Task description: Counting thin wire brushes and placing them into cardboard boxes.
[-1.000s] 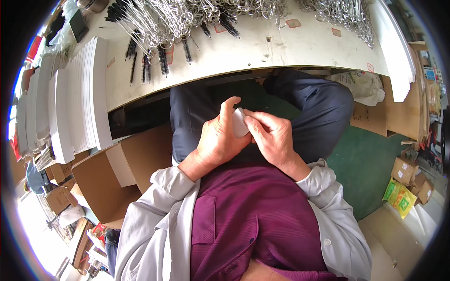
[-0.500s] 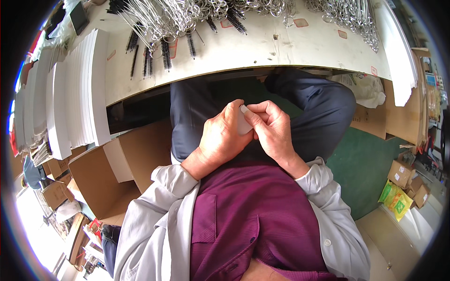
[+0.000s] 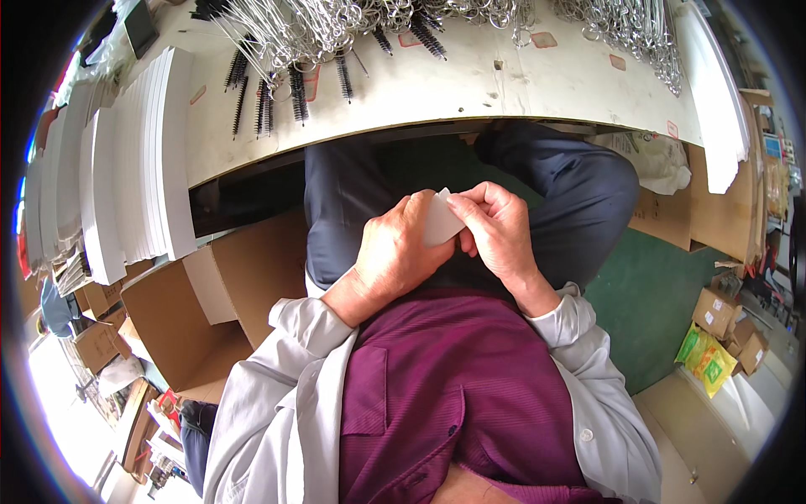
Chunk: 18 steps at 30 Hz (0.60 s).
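Between my two hands, above my lap, is a white piece (image 3: 441, 220) that looks like thin card, with a small pointed edge at its far end. My left hand (image 3: 396, 252) is wrapped round its left side, and most of those fingers are hidden behind the hand. At the piece's upper right edge, my right hand (image 3: 502, 228) pinches it between thumb and fingers. The lower part of the piece is covered by the hands, so its full shape does not show.
Ahead is a pale table (image 3: 403, 97) bearing heaped metal-wire brushes (image 3: 302, 34) with black bristles. Long white boxes (image 3: 172, 160) stand in a row at the left. Below them sits an open brown carton (image 3: 172, 311). More cartons (image 3: 716, 311) and a yellow-green bag (image 3: 705, 359) lie at the right.
My right hand has shifted slightly right and down, its thumb now at the piece's upper edge. More of the white piece shows between the hands. My left hand has barely moved.
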### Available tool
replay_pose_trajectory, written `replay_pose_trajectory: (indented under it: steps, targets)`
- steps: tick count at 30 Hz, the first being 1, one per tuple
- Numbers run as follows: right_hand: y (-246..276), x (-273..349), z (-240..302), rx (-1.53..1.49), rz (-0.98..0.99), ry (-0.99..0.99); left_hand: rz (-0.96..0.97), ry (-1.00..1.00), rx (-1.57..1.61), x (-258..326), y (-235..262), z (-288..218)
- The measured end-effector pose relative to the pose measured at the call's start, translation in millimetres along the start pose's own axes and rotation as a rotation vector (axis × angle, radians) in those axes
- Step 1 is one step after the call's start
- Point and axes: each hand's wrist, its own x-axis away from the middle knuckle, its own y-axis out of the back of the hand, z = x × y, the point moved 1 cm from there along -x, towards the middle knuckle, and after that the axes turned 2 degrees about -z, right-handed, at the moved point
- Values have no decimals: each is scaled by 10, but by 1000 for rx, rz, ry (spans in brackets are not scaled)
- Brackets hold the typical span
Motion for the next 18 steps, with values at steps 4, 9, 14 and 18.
replay_pose_trajectory:
  steps: [4, 9, 14, 18]
  targets:
    - [0, 2, -63, -47, -9, 56, -40, -38, 12, 5, 8, -19]
    - [6, 5, -31, -66, -25, 12, -24, -3, 6, 11, 15, -25]
    - [-45, 32, -53, -20, -60, 106, -36, -15, 9, 24, 3, -19]
    - [-97, 23, -108, 96, -122, 261, -91, -77, -12, 1, 15, -24]
